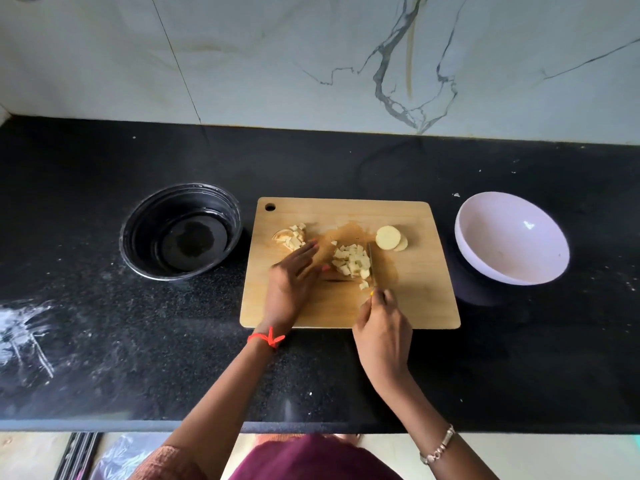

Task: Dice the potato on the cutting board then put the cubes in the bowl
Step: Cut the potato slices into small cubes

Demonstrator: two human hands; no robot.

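A wooden cutting board (408, 306) lies on the black counter. A pile of pale potato cubes (351, 262) sits at its middle, and a smaller pile of cubes (292, 234) lies further left. Round potato slices (390, 238) are stacked at the board's right. My left hand (292, 278) lies flat on the board with straight fingers, just left of the middle pile. My right hand (381, 327) grips a knife (371, 263) whose blade stands against the right side of that pile. A white bowl (512, 238) stands right of the board.
A black round container (180, 232) stands left of the board. A marble wall runs along the back of the counter (104, 341). White smears mark the counter at the far left. The counter's front edge runs just below my forearms.
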